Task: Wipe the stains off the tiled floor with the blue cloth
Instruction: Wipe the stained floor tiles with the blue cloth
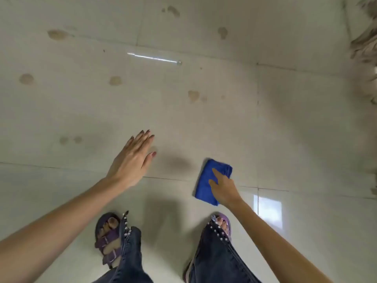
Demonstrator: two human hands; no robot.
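Head view, from left to right: we see the tiled floor [285,129], pale and glossy, with brownish stains [26,79] scattered over its far half, several of them toward the left and middle. The left hand [132,160] reaches forward, palm down, fingers straight and close together, holding nothing; we cannot tell whether it touches the tiles. Below it a purple sandal [108,237] shows under dark studded jeans [130,252]. Farther up, a thin bright streak of light [153,58] reflects on the floor among the stains. Right of the middle, the blue cloth [206,186] is folded into a pad, well short of the stains and near a grout line. The right hand [224,188] grips it from the near side, one finger lying across its top face and the thumb at its edge; we cannot tell whether the cloth rests on the floor. The other sandal [223,222] sits below. A bright square reflection [269,211] follows, and frayed beige fabric [365,43] hangs at the upper right edge.
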